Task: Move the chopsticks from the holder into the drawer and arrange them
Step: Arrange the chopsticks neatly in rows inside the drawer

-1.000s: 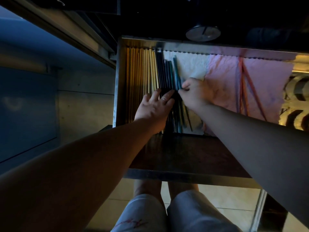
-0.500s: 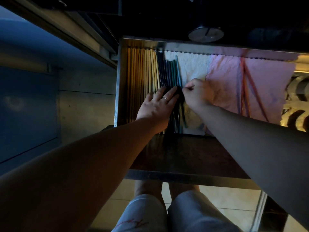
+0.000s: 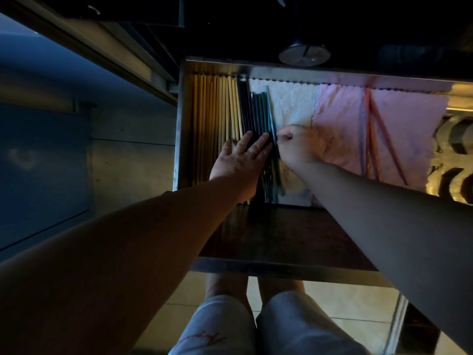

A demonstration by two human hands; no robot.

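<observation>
An open metal drawer (image 3: 179, 124) holds rows of chopsticks. Wooden chopsticks (image 3: 217, 111) lie side by side at its left. Beside them lie dark blue and green chopsticks (image 3: 258, 111). My left hand (image 3: 240, 162) lies flat with straight fingers pressing on the dark chopsticks. My right hand (image 3: 299, 147) is curled and pinches the rightmost teal chopstick (image 3: 270, 111), holding it against the dark row. A few red chopsticks (image 3: 371, 139) lie loosely crossed at the right of the drawer.
A white cloth (image 3: 289, 103) and a pink cloth (image 3: 340, 129) line the drawer's floor. The dark wooden drawer front (image 3: 281, 239) is near my knees. A round metal object (image 3: 304, 53) sits in the dark behind the drawer. Grey cabinet fronts (image 3: 43, 162) stand at the left.
The teal chopstick that lay slanted off the dark row now lies parallel against it. My right hand shifted slightly left toward the row. My left hand stayed pressing.
</observation>
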